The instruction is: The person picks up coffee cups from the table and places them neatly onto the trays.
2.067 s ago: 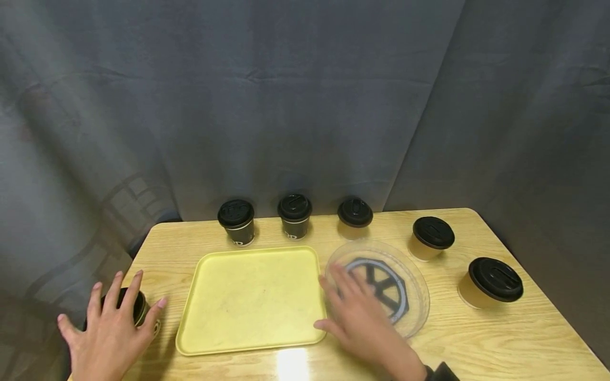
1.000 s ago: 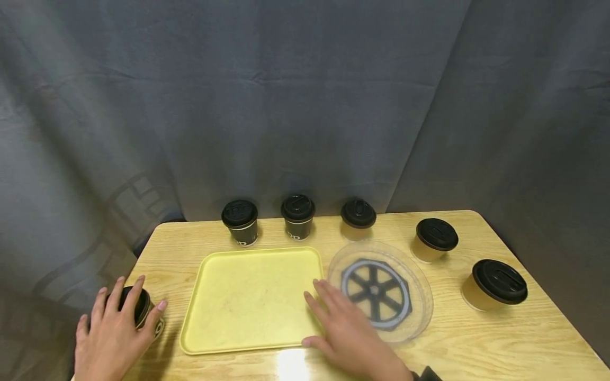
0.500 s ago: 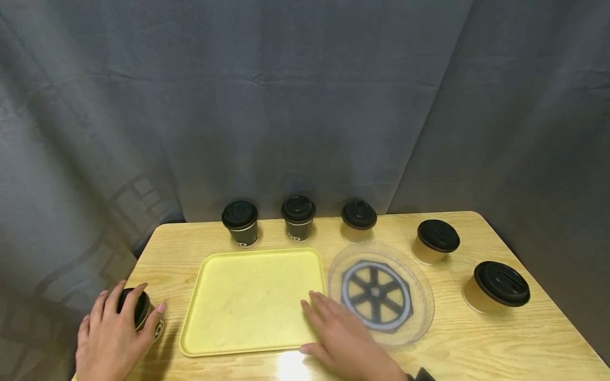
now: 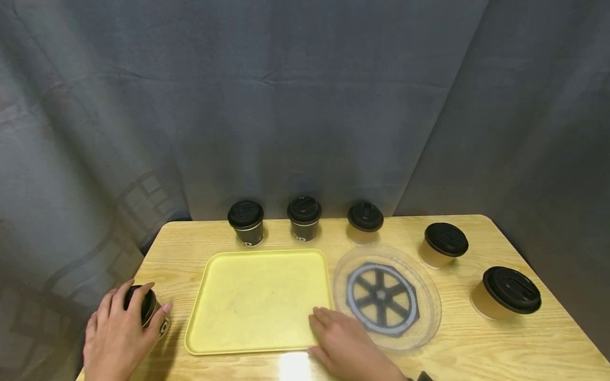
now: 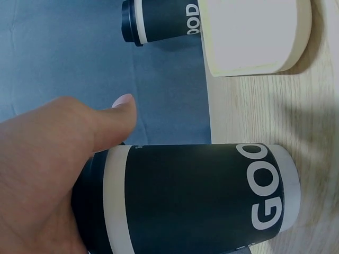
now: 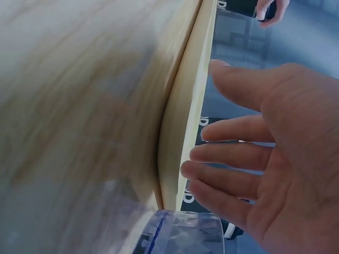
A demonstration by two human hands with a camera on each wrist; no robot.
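Observation:
At the table's left front, my left hand (image 4: 116, 333) curls its fingers over a black-lidded paper coffee cup (image 4: 164, 325), thumb along its side. White "GOO" lettering shows on this upright cup (image 5: 201, 196) in the left wrist view. A yellow rectangular tray (image 4: 262, 301) lies flat in the middle. Beside its near right corner is my right hand (image 4: 352, 346), fingertips overlapping the tray's rim in the head view. Its straight fingers (image 6: 233, 156) hold nothing in the right wrist view, where the tray's edge (image 6: 185, 106) runs past the fingertips.
A clear round dish (image 4: 426, 312) with a dark spoked wheel shape (image 4: 381, 299) sits right of the tray. Two dark lidded cups stand behind the tray, and several brown cups, such as the nearest one (image 4: 491, 301), line the right side. A grey curtain (image 4: 305, 106) hangs behind.
My left fingers, spread wide above the cup at first, have drawn in around it. My right hand has moved from over the clear dish towards me, to the tray's near right corner.

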